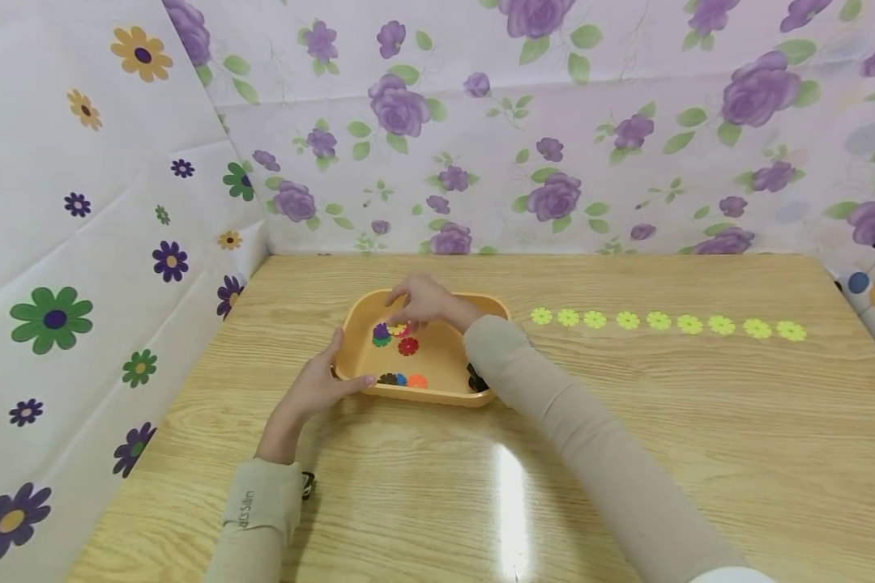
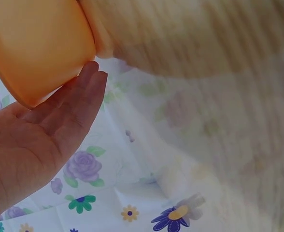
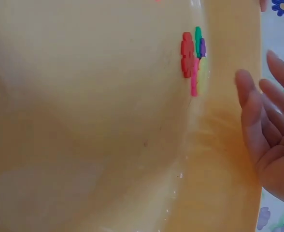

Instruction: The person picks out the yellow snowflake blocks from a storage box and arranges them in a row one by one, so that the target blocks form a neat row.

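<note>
An orange plastic basin (image 1: 437,356) stands on the table, and my left hand (image 1: 312,385) grips its left end, thumb over the front rim and fingers along the outside wall. Inside, a red flower-shaped plastic piece (image 1: 408,346) lies near a small cluster with a purple piece (image 1: 381,330) and a yellow piece (image 1: 397,330). By the front wall are a dark piece (image 1: 389,379), a blue one and an orange piece (image 1: 417,381). My right hand (image 1: 424,300) hovers over the basin's far side; its loosely bent fingers (image 3: 250,104) hold nothing in the right wrist view.
To the right of the basin, several yellow flower pieces (image 1: 659,321) form a row across the wooden table (image 1: 627,437). Flower-printed sheets (image 1: 481,162) hang behind and to the left. A black object shows at the basin's right end, partly behind the right sleeve (image 1: 554,397).
</note>
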Demonstrator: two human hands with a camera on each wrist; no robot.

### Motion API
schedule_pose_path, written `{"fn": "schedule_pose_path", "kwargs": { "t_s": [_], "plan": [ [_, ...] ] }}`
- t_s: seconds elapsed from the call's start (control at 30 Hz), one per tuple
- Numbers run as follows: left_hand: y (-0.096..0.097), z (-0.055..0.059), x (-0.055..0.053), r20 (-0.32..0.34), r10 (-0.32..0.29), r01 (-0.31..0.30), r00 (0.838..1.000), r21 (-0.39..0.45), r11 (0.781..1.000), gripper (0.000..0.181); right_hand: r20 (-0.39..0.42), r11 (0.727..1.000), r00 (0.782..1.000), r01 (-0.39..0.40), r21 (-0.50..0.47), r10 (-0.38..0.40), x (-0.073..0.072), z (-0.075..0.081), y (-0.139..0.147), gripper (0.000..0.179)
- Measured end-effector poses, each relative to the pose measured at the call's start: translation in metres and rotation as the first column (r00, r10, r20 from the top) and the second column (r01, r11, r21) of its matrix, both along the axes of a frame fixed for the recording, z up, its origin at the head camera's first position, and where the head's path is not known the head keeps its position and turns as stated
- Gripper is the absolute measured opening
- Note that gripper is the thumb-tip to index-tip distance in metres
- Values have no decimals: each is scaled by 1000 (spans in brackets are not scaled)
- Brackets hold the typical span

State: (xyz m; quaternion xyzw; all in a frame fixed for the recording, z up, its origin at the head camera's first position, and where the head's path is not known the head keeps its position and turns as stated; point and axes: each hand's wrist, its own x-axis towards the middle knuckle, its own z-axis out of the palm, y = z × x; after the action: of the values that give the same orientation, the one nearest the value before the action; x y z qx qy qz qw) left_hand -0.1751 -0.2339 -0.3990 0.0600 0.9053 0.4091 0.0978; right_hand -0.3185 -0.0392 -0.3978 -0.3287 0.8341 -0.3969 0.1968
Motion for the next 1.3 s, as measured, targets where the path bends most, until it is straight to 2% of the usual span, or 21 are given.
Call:
{"fn": "schedule_pose_path", "kwargs": {
  "t_s": [0.3,0.43,0.63,0.8,0.93,1.13,1.3],
  "plan": [
    [1,0,2,-8,7,-7,1000,-18,1000,102,116,988,993,-43,150,26,7,-8,-3,48],
    [2,0,3,-9,5,-5,1000,-14,1000,102,127,978,992,-31,207,5,9,-12,-3,53],
    [2,0,3,-20,12,-12,1000,-1,1000,102,174,979,984,-12,202,-24,8,-19,-4,54],
    [1,-1,2,-13,14,-14,1000,-8,1000,104,201,982,979,-21,187,-17,6,-22,-4,43],
    [0,-2,1,-14,12,-12,1000,-6,1000,104,189,985,982,-22,171,-11,5,-26,-5,39],
    [0,-3,1,-11,9,-9,1000,-5,1000,104,89,980,996,-15,197,-3,5,-30,-8,35],
    [0,-2,1,-5,19,-19,1000,3,1000,103,52,973,999,-3,232,-9,5,-31,-10,31]
  ]
}}
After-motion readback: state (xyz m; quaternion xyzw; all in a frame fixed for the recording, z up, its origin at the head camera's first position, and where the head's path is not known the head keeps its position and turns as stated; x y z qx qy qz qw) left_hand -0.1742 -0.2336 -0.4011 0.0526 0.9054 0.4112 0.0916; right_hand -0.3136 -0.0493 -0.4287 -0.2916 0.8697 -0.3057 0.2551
